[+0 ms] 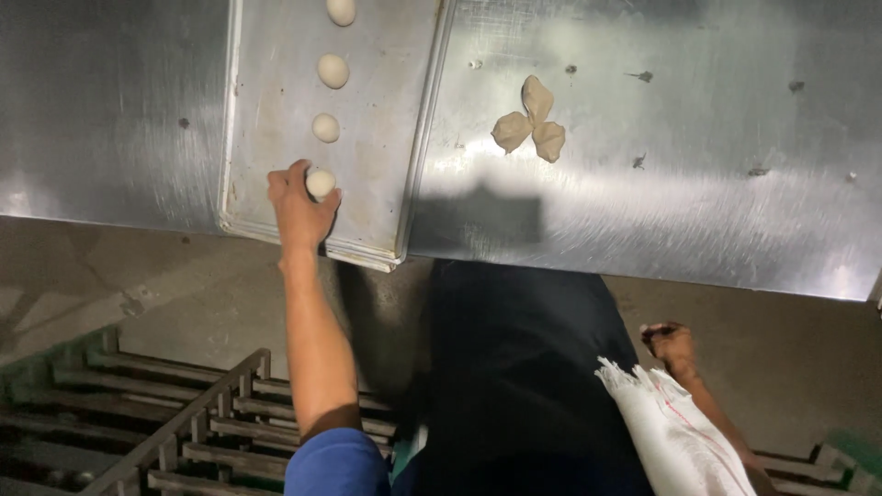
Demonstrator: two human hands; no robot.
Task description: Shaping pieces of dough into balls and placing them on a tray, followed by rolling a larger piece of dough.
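Dough ball (321,183) is being pinched by the left hand (299,213) onto the baking tray (386,184), lining up the row; right hand (671,347) is hanging loosely curled, empty.

Left hand (299,209) stretched forward, fingers (276,184) curled; right hand (671,347) low at side, loosely closed.

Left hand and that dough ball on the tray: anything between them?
Nothing visible. The left hand is already on the dough ball, fingers curled around it on the metal tray. The next ball in the row sits apart, farther up the tray.
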